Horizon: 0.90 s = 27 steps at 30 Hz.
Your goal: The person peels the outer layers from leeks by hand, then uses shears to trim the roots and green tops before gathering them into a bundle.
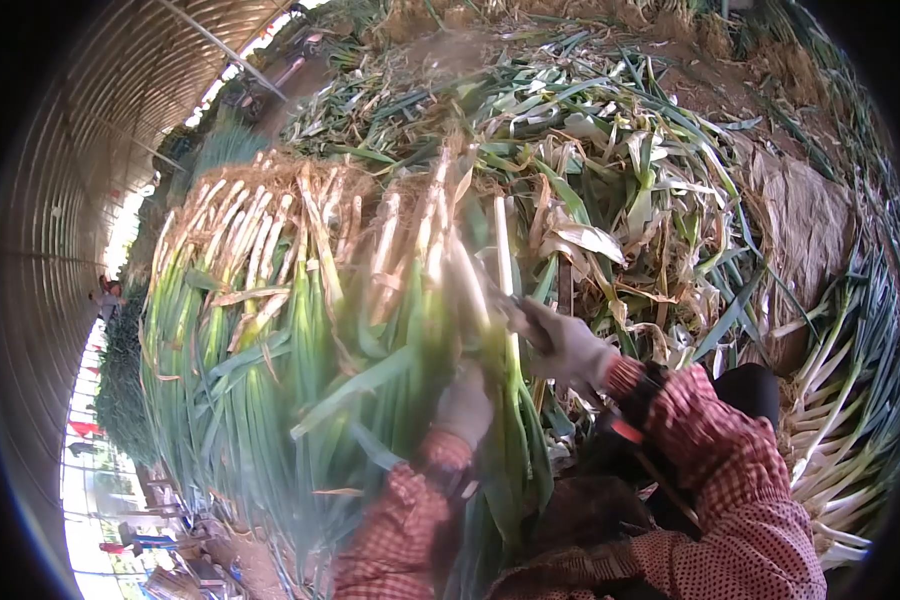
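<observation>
Long green onions (260, 330) with pale stalks and brown roots lie side by side at the left and centre. My left hand (464, 405), gloved and blurred by motion, is over the green part of the stalks; its fingers are not clear. My right hand (568, 350), also gloved, is closed around a dark tool (533, 325) just right of an upright pale stalk (503, 250). The tool's exact shape is blurred. Both sleeves are red checked.
A heap of loose leaves and peelings (630, 190) lies behind and right. More onions with white stalks (830, 420) are at the far right. A brown sheet (800, 220) lies at the right. A curved ribbed wall (70, 180) rises at the left.
</observation>
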Motion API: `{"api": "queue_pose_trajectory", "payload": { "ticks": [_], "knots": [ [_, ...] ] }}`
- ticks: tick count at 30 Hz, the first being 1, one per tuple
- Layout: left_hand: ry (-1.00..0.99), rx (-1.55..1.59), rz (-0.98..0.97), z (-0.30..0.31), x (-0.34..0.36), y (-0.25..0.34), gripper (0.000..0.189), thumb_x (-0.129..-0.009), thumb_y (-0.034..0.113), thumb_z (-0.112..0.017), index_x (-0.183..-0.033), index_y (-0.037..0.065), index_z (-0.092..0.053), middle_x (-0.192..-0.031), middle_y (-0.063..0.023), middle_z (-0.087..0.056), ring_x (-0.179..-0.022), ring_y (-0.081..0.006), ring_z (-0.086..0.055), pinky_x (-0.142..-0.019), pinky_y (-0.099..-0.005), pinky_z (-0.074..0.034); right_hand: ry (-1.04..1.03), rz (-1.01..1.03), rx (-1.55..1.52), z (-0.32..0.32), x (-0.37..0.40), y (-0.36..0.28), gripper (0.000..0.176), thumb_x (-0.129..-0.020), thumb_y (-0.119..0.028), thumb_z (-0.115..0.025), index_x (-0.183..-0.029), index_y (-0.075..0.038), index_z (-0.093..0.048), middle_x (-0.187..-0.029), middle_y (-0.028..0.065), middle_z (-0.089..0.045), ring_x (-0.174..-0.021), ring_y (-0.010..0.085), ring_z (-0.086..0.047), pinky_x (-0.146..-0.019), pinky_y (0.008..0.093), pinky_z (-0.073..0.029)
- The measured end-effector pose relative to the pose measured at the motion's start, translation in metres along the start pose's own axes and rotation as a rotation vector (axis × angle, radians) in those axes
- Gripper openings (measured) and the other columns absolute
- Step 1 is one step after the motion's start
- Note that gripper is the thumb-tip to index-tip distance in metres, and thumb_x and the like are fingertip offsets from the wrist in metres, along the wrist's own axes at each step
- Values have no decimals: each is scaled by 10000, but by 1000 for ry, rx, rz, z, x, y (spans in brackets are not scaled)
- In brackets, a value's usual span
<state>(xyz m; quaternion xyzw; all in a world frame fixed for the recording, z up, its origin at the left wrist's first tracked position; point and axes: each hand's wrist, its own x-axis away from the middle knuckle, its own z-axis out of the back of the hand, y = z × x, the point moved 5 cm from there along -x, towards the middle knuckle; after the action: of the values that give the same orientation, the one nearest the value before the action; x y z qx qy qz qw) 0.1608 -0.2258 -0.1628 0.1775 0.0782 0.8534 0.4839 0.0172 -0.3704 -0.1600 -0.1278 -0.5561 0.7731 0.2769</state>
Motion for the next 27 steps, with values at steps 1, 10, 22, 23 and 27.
{"api": "queue_pose_trajectory", "payload": {
  "ticks": [1, 10, 22, 23, 27],
  "knots": [
    [-125, -186, -87, 1, 5, 9, 266, -927, 201, -559, -1045, -1, -686, -1001, -320, -670, -1001, -429, -665, -911, -479, -517, -9, -28, 12, 6, 16, 2, 933, -705, -182, -755, -1530, -57, -337, -977, 176, -659, -852, 218, -654, -817, 305, -519],
    [595, 129, 32, 174, -161, -95, 403, -1019, 384, -483, -1040, 6, -619, -1036, -214, -659, -938, -306, -679, -790, -408, -579, 187, -120, -52, 17, 9, -19, 900, -734, -142, -695, -1537, -23, -307, -991, 141, -685, -827, 206, -657, -800, 316, -540],
    [-141, 86, 333, 82, -131, -91, 661, -892, 395, -691, -1371, -32, -534, -1324, -236, -613, -1167, -346, -629, -1003, -392, -489, -136, -213, -33, -26, -27, -40, 920, -755, -89, -675, -1565, -159, -243, -969, 211, -682, -892, 389, -697, -784, 426, -564],
    [-115, 111, 339, 82, -114, -82, 663, -874, 370, -715, -1352, -53, -539, -1319, -245, -612, -1160, -338, -631, -1002, -381, -490, -161, -111, -55, -32, -4, -30, 944, -741, -111, -697, -1567, -143, -242, -1000, 218, -683, -911, 386, -695, -816, 428, -558],
    [30, 133, 361, 58, -67, -62, 641, -757, 313, -798, -1230, -58, -576, -1193, -242, -655, -1119, -348, -640, -975, -396, -501, -166, 78, -128, -59, 83, -16, 967, -721, -136, -738, -1551, -30, -253, -1197, 220, -645, -1077, 336, -665, -947, 394, -514]
  ]
}}
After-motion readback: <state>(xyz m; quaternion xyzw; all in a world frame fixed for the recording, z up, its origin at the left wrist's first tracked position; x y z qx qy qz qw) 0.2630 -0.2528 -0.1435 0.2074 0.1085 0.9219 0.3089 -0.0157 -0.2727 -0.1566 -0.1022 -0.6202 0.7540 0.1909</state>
